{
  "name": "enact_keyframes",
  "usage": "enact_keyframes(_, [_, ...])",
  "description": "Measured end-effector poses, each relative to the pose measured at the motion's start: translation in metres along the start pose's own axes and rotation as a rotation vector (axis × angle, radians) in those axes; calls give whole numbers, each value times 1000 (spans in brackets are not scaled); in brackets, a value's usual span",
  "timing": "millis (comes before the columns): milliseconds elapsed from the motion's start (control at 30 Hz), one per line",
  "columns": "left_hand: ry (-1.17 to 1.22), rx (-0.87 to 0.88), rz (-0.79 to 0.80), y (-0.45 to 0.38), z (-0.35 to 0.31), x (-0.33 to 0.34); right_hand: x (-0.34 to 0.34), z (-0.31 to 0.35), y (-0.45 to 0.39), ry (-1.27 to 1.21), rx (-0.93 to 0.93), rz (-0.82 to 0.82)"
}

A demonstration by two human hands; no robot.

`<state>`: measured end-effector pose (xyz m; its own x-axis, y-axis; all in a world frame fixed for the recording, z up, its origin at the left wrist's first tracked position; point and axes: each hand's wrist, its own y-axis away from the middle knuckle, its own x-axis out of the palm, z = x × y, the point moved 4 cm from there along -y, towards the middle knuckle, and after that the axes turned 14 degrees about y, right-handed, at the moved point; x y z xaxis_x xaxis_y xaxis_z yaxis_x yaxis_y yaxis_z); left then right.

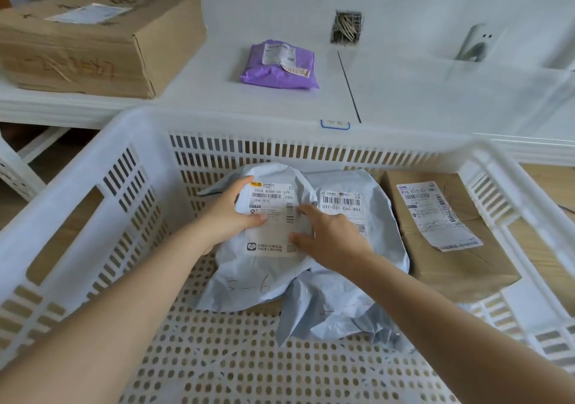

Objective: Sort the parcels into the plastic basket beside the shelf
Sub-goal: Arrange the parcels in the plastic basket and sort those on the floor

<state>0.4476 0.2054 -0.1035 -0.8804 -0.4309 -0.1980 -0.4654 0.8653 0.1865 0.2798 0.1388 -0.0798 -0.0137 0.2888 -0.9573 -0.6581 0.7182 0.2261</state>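
Head view: cardboard box [93, 39] far left on shelf [217, 98], purple mailer [278, 65] right of it. White plastic basket [77, 167] near. Left hand [231, 215] grips grey parcel [267, 248]; right hand [329, 237] rests flat on it, fingers spread. Second grey parcel [342, 294], then brown parcel [448, 232] at right wall.

Both bare forearms are reaching from the near edge toward the middle of the scene, converging as they go. The left hand [231, 216] is curling, thumb on top and fingers tucked beneath what it grips. The right hand [329, 237] is lying just right of it, palm down, fingers spread and fairly straight.
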Motion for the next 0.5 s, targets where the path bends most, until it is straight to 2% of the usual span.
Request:
enact_keyframes(100, [-131, 62, -104, 4, -3, 0, -5, -5, 4, 23, -31, 41])
enact_keyframes(200, [-481, 89, -184, 8, -17, 4, -17, -14, 10, 48, -74, 48])
enact_keyframes(333, [-891, 40, -257, 18, -42, 19, -39, -37, 26, 95, -94, 4])
enact_keyframes(400, [-955, 60, -284, 23, -57, 30, -52, -53, 38, 132, -76, -23])
enact_keyframes(500, [-924, 74, -282, 30, -79, 52, -72, -77, 57, 182, -43, -63])
